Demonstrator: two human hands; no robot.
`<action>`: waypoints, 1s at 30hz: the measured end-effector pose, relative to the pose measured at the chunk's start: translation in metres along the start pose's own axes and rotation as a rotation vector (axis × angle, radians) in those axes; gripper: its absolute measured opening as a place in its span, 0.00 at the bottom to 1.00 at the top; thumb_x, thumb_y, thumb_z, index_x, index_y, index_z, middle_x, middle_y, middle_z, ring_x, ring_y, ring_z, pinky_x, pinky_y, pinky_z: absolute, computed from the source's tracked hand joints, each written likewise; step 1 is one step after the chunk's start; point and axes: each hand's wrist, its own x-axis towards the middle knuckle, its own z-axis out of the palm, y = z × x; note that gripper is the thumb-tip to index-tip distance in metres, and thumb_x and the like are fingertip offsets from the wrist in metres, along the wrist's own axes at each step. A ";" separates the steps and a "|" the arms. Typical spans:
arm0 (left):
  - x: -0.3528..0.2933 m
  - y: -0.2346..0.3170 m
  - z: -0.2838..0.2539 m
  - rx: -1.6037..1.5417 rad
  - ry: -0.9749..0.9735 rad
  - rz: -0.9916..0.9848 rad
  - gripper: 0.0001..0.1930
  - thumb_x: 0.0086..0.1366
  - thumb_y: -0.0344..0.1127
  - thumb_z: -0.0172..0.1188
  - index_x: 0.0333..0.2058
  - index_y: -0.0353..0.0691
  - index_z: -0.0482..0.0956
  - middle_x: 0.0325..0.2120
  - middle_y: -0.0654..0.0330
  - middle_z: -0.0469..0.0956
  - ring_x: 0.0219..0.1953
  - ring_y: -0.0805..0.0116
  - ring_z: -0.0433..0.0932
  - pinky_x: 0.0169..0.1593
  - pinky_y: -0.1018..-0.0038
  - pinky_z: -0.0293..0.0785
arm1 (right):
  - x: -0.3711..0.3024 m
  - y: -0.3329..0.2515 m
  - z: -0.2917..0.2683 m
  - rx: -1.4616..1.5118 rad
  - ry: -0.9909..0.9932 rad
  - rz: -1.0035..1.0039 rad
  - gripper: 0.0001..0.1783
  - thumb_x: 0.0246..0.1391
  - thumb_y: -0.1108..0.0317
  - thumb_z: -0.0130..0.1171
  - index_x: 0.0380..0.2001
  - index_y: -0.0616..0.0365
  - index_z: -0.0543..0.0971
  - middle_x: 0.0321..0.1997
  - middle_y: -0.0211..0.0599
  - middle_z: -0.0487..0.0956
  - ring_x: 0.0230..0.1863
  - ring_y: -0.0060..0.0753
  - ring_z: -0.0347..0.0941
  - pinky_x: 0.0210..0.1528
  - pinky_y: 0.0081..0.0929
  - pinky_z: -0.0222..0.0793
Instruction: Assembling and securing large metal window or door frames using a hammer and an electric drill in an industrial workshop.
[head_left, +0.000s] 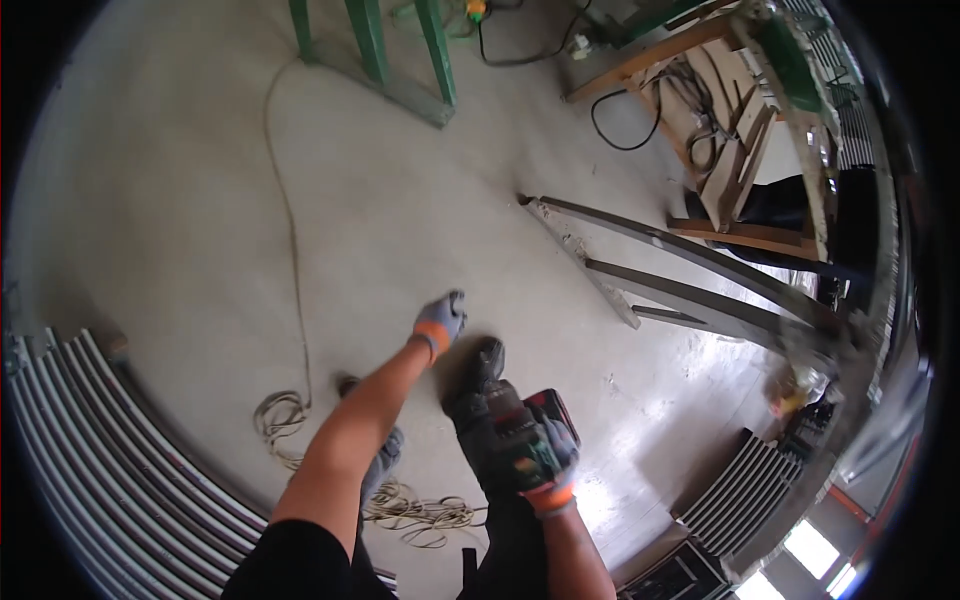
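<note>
My right hand (558,470), in a grey and orange work glove, is wrapped round a dark green and black cordless drill (528,445). The drill hangs over my right leg, with its chuck toward my boot (488,358) and its battery on the right. Out ahead over the floor, my left hand (443,318) wears a matching glove. Its fingers are curled closed, and whatever they may hold is hidden.
Coiled rope (420,512) lies by my feet, with a line running forward. Long metal tubes (130,450) are stacked at left. Right of me stands a grey metal trestle (680,275); beyond it, a wooden-framed shelf (640,70) holds cables. Green legs (366,40) stand ahead.
</note>
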 end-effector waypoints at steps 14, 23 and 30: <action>-0.478 0.381 -0.322 -0.345 -0.196 0.269 0.11 0.63 0.23 0.50 0.41 0.35 0.80 0.24 0.69 0.75 0.23 0.84 0.68 0.28 0.82 0.66 | -0.110 -0.251 -0.307 0.591 -0.040 0.013 0.22 0.49 0.60 0.61 0.48 0.52 0.76 0.32 0.36 0.77 0.34 0.39 0.74 0.38 0.32 0.68; -0.563 0.528 -0.239 -0.048 -0.379 0.603 0.11 0.58 0.20 0.50 0.38 0.33 0.79 0.29 0.60 0.80 0.29 0.75 0.77 0.36 0.78 0.74 | -0.232 -0.215 -0.435 0.810 0.150 0.024 0.19 0.48 0.69 0.63 0.45 0.58 0.77 0.41 0.36 0.80 0.41 0.34 0.77 0.44 0.27 0.70; -0.586 0.576 -0.118 -0.256 -0.345 0.396 0.10 0.60 0.22 0.52 0.38 0.34 0.80 0.27 0.61 0.79 0.28 0.73 0.77 0.35 0.77 0.74 | -0.303 -0.111 -0.492 0.849 0.107 0.062 0.14 0.47 0.71 0.63 0.40 0.56 0.78 0.37 0.33 0.80 0.37 0.34 0.77 0.41 0.27 0.72</action>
